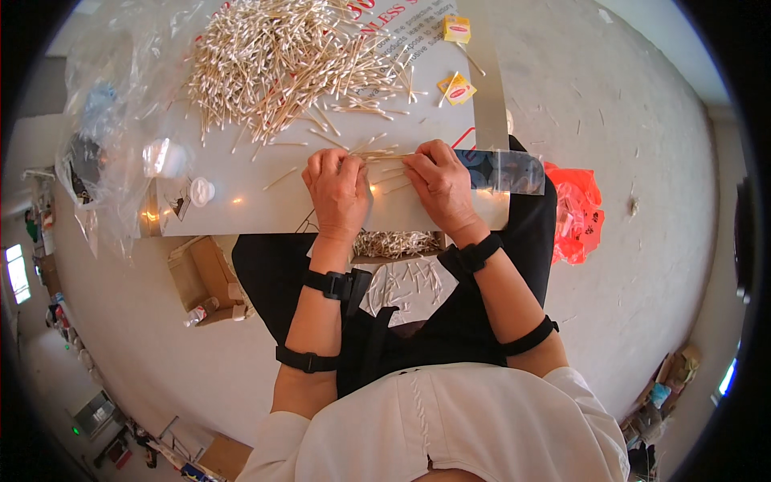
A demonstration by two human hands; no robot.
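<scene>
Both my hands are low over the table's near edge, fingers closed. My left hand (336, 193) pinches one end of a few thin cotton swabs (389, 156). The other end is between the fingertips of my right hand (442, 189); how many I hold cannot be made out. Several loose swabs lie on the table just beneath and between the hands. Beyond them spreads a big heap of cotton swabs (269, 68) with white tips and pale sticks. A clear plastic sleeve with dark blue round prints (518, 173) sticks out over the table's right edge, beside my right hand.
Two small yellow packets (457, 30) (458, 89) lie at the far right of the table. On the left are a clear plastic bag (104, 136), a white container (166, 158) and a white lid (201, 191). Below are a swab-filled box (397, 245), a cardboard box (205, 277) and a red bag (577, 213).
</scene>
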